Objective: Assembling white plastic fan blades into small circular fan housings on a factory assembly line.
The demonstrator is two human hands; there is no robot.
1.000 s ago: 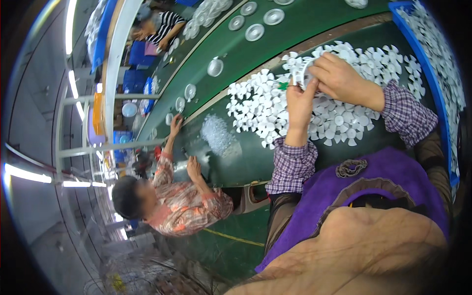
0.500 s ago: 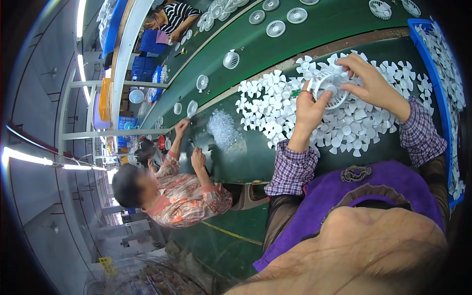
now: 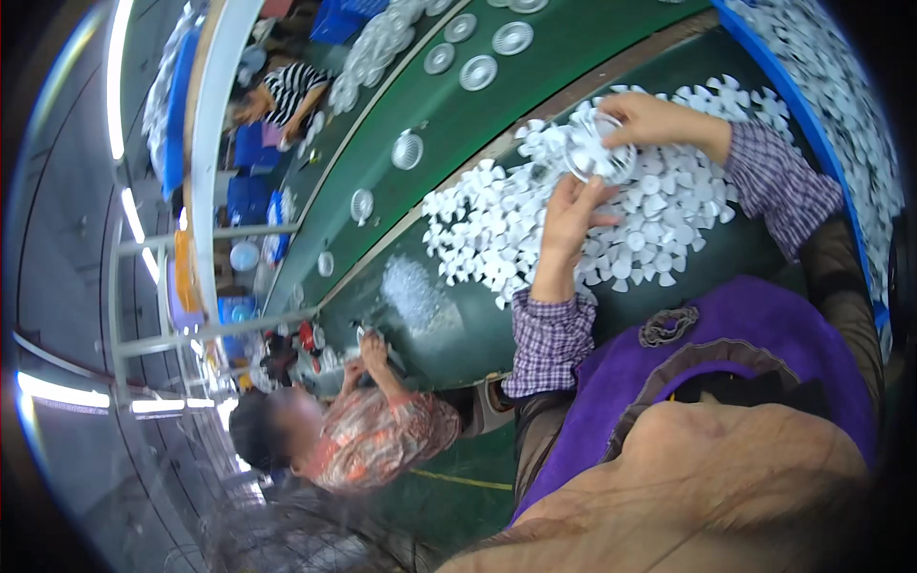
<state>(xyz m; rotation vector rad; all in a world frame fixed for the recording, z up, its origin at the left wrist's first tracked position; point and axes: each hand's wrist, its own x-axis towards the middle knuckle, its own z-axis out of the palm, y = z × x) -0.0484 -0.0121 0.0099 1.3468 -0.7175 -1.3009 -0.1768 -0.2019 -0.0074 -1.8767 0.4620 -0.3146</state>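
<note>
A round white fan grille (image 3: 575, 160) is held up above a heap of small white fan blades (image 3: 487, 224) on the dark green worktop. My left hand (image 3: 570, 218) grips its near rim, thumb and fingertips against the edge. At the far right side of the rim, my right hand (image 3: 651, 120) is closed on the same grille, with fingers curled over it. Motion blurs the inside of the grille, so I cannot tell whether a blade sits in it. Loose blades lie beneath and around both hands.
A blue bin (image 3: 829, 143) full of white blades stands along the right. Beyond the worktop runs a green conveyor belt (image 3: 435, 110) carrying round grilles and fan housings. To the left, a co-worker (image 3: 382, 439) works beside a pile of small clear parts (image 3: 413, 294).
The view has shifted. The grille has turned in my hands, my left hand now lower on its rim. The co-worker's hands have come together.
</note>
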